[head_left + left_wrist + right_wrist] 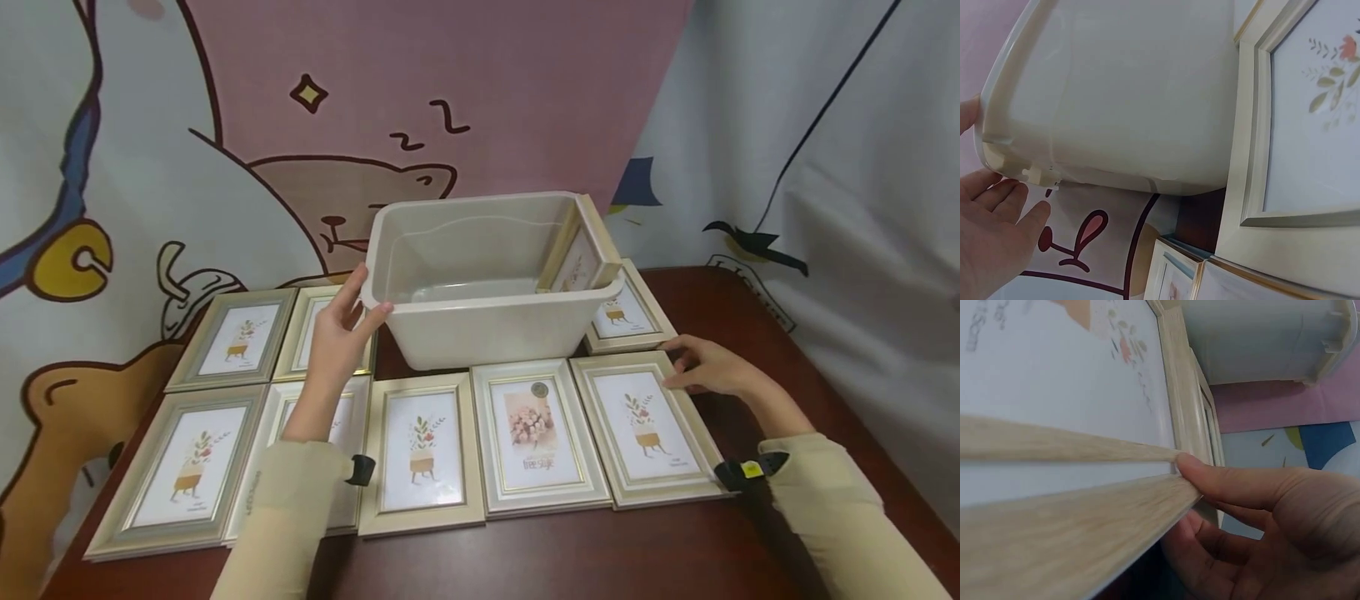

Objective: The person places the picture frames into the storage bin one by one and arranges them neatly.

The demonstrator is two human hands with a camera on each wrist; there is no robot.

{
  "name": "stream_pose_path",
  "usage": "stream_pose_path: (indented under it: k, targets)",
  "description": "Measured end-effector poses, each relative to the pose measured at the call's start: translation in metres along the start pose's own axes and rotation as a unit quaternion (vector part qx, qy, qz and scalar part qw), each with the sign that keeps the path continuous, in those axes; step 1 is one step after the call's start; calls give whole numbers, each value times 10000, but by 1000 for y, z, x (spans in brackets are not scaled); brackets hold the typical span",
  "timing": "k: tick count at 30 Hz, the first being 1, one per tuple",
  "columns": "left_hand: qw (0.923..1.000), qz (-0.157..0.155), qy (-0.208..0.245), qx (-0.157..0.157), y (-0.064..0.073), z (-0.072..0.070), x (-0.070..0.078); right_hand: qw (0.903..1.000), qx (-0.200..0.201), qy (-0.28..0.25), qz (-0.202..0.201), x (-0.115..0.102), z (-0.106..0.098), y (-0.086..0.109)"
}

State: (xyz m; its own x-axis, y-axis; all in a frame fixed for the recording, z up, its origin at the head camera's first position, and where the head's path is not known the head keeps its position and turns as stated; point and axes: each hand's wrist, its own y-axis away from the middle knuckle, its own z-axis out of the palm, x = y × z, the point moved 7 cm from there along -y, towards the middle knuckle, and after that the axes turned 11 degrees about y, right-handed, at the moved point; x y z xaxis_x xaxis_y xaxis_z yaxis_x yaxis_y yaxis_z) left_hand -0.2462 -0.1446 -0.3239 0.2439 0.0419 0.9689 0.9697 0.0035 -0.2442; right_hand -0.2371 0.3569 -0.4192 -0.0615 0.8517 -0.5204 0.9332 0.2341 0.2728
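An off-white plastic bin [495,335] stands at the back middle of the table, among picture frames. My left hand [336,337] holds its left rim; the left wrist view shows the fingers [1007,197] bent under the rim. Inside the bin, one picture frame [558,250] leans upright against the right wall. At the front right lies a cream picture frame [693,421] with a flowerpot print. My right hand [708,367] pinches its right edge, thumb on top and fingers below, as the right wrist view shows.
Several frames lie in two rows, including a flower-photo frame [592,467] and a grey-green frame [247,492] at left. Another frame [637,340] lies right of the bin. The dark red table [570,554] meets a cartoon-printed cloth [480,108] behind.
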Motion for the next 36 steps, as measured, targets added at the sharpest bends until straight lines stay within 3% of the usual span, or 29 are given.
stream_pose_path:
  k: [9,18,23,28,32,34,36]
  targets:
    - [9999,39,142,49,0,-2,0,9981,-127,-601,112,1,-17,14]
    - [9998,-7,162,68,0,-1,0,9908,249,-1251,-456,-4,-50,49]
    - [9999,-30,128,38,0,-1,-1,9841,983,-1038,-1053,-15,-67,72]
    - [9999,-62,78,15,0,-1,-1,9724,1673,-1099,-1197,-31,-86,94]
    - [9999,-74,94,25,1,-1,-1,9543,2155,-1382,-1544,-43,-106,108]
    - [9999,-53,132,33,1,-1,0,9351,2398,-1734,-1952,-51,-116,114]
    - [9999,-40,149,35,0,-1,1,9052,2495,-2385,-2479,-59,-126,119]
